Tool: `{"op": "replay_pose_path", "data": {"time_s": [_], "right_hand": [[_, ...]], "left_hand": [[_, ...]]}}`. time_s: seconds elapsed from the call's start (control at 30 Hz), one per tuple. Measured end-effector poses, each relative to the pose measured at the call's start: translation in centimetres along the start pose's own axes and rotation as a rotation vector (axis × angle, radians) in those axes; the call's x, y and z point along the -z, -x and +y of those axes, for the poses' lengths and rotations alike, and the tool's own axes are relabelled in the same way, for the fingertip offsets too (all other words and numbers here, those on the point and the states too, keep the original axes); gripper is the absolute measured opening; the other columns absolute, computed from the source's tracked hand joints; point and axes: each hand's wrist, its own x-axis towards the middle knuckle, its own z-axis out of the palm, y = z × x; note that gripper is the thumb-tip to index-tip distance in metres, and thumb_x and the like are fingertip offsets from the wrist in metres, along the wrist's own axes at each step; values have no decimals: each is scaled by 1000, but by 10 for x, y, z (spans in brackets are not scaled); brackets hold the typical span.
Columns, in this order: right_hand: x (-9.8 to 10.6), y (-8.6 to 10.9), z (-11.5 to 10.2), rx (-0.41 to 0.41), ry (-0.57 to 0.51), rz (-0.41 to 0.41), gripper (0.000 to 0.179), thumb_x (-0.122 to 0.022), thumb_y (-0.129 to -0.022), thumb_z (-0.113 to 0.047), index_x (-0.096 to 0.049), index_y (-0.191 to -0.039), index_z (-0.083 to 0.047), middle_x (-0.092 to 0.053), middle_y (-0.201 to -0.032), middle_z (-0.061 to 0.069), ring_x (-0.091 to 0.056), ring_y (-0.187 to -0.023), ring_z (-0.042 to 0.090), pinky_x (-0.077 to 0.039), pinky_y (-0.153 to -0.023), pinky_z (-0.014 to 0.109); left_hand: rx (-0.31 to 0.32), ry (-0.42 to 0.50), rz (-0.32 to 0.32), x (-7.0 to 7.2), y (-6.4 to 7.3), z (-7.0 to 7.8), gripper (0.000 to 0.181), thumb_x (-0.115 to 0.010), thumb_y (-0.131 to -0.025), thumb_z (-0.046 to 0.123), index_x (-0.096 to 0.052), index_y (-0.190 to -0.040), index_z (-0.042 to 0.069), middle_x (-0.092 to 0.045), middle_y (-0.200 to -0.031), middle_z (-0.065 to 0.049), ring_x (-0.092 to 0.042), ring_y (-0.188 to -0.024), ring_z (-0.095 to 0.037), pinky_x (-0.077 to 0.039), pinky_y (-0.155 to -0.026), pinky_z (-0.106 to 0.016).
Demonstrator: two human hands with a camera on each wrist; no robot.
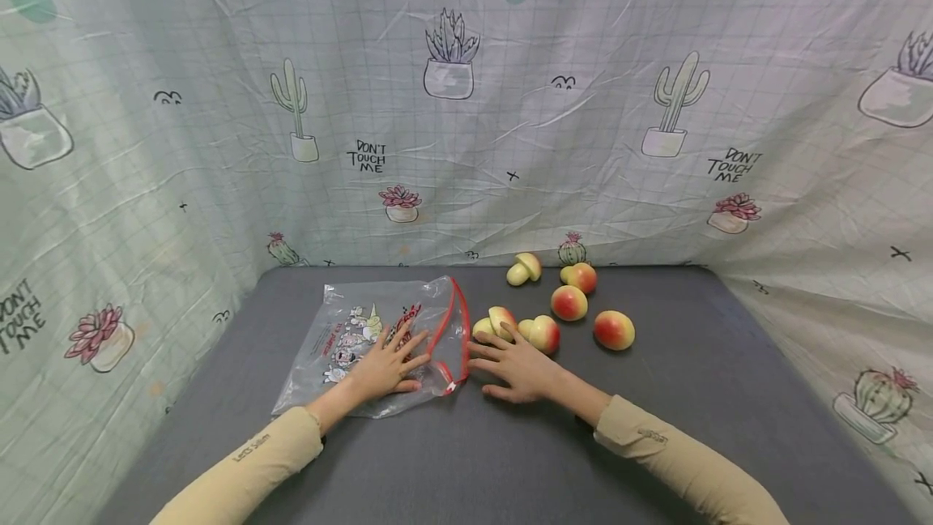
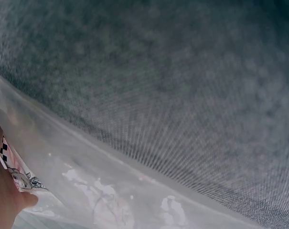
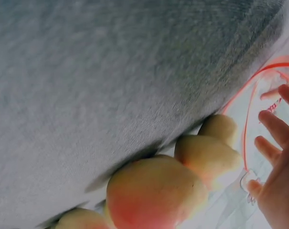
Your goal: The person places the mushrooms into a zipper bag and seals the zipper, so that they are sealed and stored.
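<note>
Beige cloth covers both arms nearest the camera: the left sleeve (image 1: 240, 464) and the right sleeve (image 1: 678, 448) come in from the bottom edge, each with small dark lettering near its cuff. Largest of all is the pale curtain (image 1: 510, 128) around the table, printed with potted cacti, succulents and the words "Don't touch me". Below it spreads the dark grey table (image 1: 445, 476). On its left half lies the clear plastic bag (image 1: 342, 339), flat and wrinkled, with cartoon figures on it and a red edge (image 1: 466, 330) along its right side. My left hand (image 1: 385, 369) rests on the bag, fingers spread wide, holding nothing. My right hand (image 1: 517, 367) is spread wide too and grips nothing, its fingertips at the red edge — whether they touch it, I cannot tell. Just beyond that hand sit two yellow-and-red mushroom-shaped pieces (image 1: 545, 335), close together. Four more (image 1: 568, 303) stand farther back and to the right; two of those show only rounded tops. Smallest is the white slider (image 1: 451, 386) at the near end of the red edge, between my hands.
</note>
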Motion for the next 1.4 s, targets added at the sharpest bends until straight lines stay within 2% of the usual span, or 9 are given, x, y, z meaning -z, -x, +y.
{"op": "replay_pose_path", "data": {"time_s": [0.1, 0.2, 0.37, 0.53, 0.67, 1.0, 1.27, 1.4], "right_hand": [[4, 3, 2, -5, -21, 51, 44, -51, -86, -42, -50, -125, -22, -41, -139, 4, -32, -131, 26, -22, -101, 57], [6, 4, 5, 1, -15, 109, 43, -54, -85, -39, -52, -123, -20, -45, -136, 4, -36, -129, 27, -25, -100, 57], [4, 6, 11, -6, 12, 203, 42, -59, -82, -34, -54, -121, -20, -49, -133, 3, -40, -125, 25, -29, -96, 56], [1, 7, 19, -46, 80, 271, 40, -62, -80, -31, -56, -118, -19, -50, -131, 5, -43, -122, 24, -30, -96, 52], [2, 6, 23, -84, 93, 314, 38, -63, -79, -27, -56, -115, -17, -51, -129, 8, -44, -121, 25, -30, -96, 52], [2, 3, 27, -189, 64, 379, 41, -61, -81, -23, -55, -120, -14, -51, -129, 11, -46, -118, 27, -31, -94, 54], [1, 2, 31, -311, 58, 315, 43, -57, -83, -31, -53, -122, -16, -44, -135, 11, -42, -120, 29, -30, -95, 57], [2, 1, 33, -334, 56, 298, 43, -56, -84, -33, -52, -123, -17, -44, -135, 11, -41, -121, 29, -29, -95, 57]], "left_hand": [[-3, -23, -52, 2, -1, 1, 61, -19, -86, 63, -47, -129, 31, -37, -141, -5, -33, -129, -35, -34, -97, -53], [-4, -21, -70, 1, 0, 1, 61, -21, -85, 63, -45, -130, 31, -34, -142, -5, -31, -130, -36, -33, -98, -53], [-8, -12, -61, -1, 0, 2, 61, -23, -85, 63, -45, -130, 30, -33, -143, -6, -30, -131, -37, -33, -98, -51], [-12, 11, -51, -2, -1, 1, 62, -22, -85, 63, -46, -130, 27, -34, -142, -7, -30, -130, -37, -32, -98, -51], [-13, 23, -49, -3, -2, 2, 60, -25, -86, 62, -46, -130, 27, -34, -142, -7, -30, -130, -37, -32, -98, -51], [-5, 66, -67, -4, -1, 2, 59, -30, -85, 60, -45, -131, 26, -33, -143, -8, -28, -131, -38, -31, -100, -51], [-9, 71, -60, -1, -1, 2, 58, -34, -85, 59, -45, -131, 26, -33, -143, -8, -29, -131, -38, -33, -99, -51], [-10, 67, -66, -1, -2, 2, 58, -32, -85, 59, -44, -131, 26, -33, -143, -8, -29, -131, -37, -33, -99, -50]]}}
